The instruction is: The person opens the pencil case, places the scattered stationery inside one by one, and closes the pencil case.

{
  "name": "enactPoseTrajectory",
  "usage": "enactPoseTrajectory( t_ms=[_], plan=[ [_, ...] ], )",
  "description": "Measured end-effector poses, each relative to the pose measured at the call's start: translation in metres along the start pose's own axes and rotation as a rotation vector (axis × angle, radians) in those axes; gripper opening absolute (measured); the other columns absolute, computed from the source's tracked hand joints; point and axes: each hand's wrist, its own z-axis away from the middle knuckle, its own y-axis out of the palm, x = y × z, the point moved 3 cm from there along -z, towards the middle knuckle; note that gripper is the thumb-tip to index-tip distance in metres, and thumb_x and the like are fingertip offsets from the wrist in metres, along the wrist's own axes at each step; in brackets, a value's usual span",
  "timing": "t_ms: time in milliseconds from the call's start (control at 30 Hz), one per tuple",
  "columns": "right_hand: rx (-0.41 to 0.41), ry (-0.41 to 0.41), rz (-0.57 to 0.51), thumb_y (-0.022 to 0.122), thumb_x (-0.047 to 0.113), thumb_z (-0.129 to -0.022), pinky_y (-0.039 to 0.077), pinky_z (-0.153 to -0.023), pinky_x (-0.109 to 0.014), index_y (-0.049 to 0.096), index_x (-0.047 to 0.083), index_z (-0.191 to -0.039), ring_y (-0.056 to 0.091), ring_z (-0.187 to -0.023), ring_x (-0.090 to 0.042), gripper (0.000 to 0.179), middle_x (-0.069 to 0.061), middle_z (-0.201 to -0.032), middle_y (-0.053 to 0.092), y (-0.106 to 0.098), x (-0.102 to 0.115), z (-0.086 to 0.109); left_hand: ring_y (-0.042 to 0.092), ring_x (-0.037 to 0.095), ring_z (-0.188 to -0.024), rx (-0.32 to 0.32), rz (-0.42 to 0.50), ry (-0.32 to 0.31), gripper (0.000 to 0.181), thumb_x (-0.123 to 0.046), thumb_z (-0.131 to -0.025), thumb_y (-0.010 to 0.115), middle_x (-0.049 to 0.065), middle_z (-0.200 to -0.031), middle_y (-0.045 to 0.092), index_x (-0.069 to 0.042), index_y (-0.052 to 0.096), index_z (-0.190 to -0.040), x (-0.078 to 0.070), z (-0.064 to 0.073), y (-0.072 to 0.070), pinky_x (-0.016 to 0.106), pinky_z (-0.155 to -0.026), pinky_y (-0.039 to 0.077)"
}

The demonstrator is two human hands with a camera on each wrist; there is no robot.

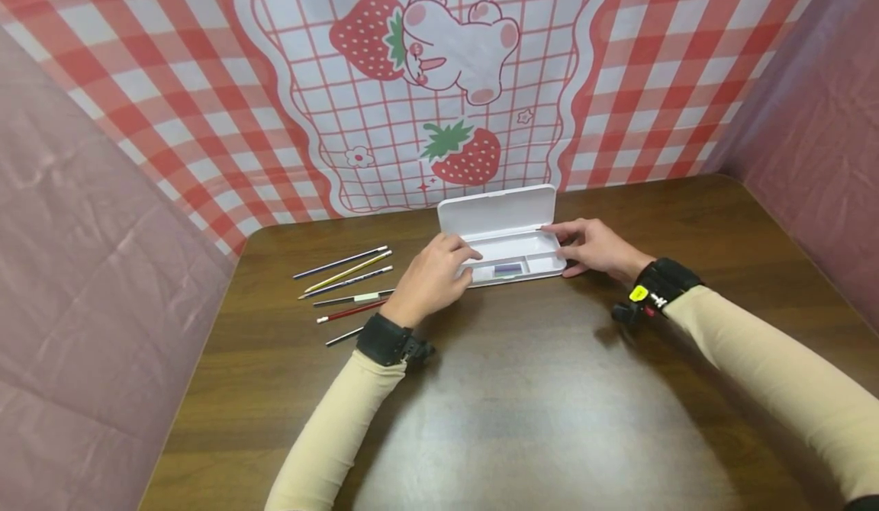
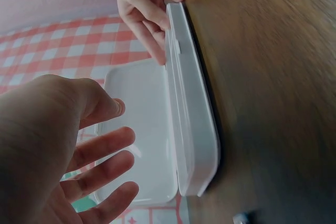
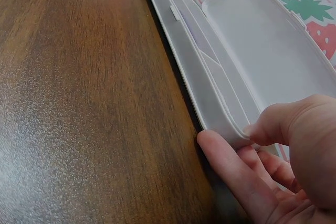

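Observation:
A white pencil case [image 1: 497, 215] lies on the table with its hinged lid raised against the cloth. In its front compartment sits an eraser with a blue-purple sleeve [image 1: 508, 270]. My right hand [image 1: 596, 250] grips the case's right end; in the right wrist view the thumb [image 3: 265, 129] lies on the rim and the fingers press the outer corner. Over the left end hovers my left hand [image 1: 433, 274], its fingers spread and loosely bent. The left wrist view shows those fingers [image 2: 107, 145] apart from the case, holding nothing.
Left of the case lie several pencils: a blue one [image 1: 339, 262], a yellow one [image 1: 348, 271], a red one [image 1: 350, 312] and dark ones, some partly behind my left wrist. A checked strawberry cloth [image 1: 467, 156] hangs behind the wooden table [image 1: 536, 389].

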Motion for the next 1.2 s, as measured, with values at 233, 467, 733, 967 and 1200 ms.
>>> enactPoseTrajectory(
  t_ms=[233,467,733,967,1200],
  plan=[
    [0.0,0.007,0.006,0.069,0.001,-0.108,0.07,-0.075,-0.03,0.053,0.004,-0.166,0.064,-0.102,-0.024,0.06,-0.031,-0.151,0.046,-0.001,-0.001,0.0,0.071,0.031,-0.111,-0.003,-0.006,-0.002,0.022,-0.009,-0.099,0.077,0.011,-0.119,0.08,-0.007,0.085,-0.121,0.009,0.01,-0.002,0.041,-0.098,0.062],
    [0.001,0.014,0.004,0.068,0.001,-0.108,0.07,-0.076,-0.03,0.053,0.004,-0.166,0.064,-0.102,-0.023,0.06,-0.031,-0.151,0.046,-0.001,-0.001,-0.001,0.071,0.031,-0.11,-0.025,0.022,-0.023,0.022,-0.007,-0.098,0.077,0.012,-0.118,0.08,-0.006,0.084,-0.119,0.018,0.021,-0.004,0.043,-0.098,0.063],
    [0.002,0.016,0.003,0.068,0.002,-0.108,0.07,-0.076,-0.029,0.053,0.004,-0.166,0.064,-0.102,-0.023,0.06,-0.03,-0.152,0.046,-0.002,0.001,-0.001,0.071,0.032,-0.111,-0.002,-0.001,-0.05,0.024,-0.007,-0.097,0.079,0.012,-0.117,0.08,-0.006,0.085,-0.12,0.031,0.034,-0.012,0.045,-0.099,0.062],
    [0.002,0.016,-0.003,0.069,0.002,-0.108,0.069,-0.076,-0.029,0.054,0.005,-0.166,0.064,-0.101,-0.023,0.06,-0.03,-0.151,0.048,-0.002,0.001,-0.001,0.07,0.027,-0.111,-0.078,0.033,-0.035,0.025,-0.015,-0.099,0.075,0.007,-0.117,0.079,-0.011,0.085,-0.121,0.069,0.047,0.005,0.046,-0.097,0.061],
    [0.001,0.011,-0.011,0.069,0.001,-0.107,0.07,-0.076,-0.03,0.054,0.004,-0.166,0.065,-0.102,-0.023,0.06,-0.032,-0.152,0.047,-0.002,0.0,-0.001,0.069,0.033,-0.106,-0.105,0.002,-0.031,0.023,-0.007,-0.095,0.076,0.013,-0.113,0.079,-0.005,0.085,-0.116,0.067,0.056,-0.011,0.054,-0.09,0.061]
  ],
)
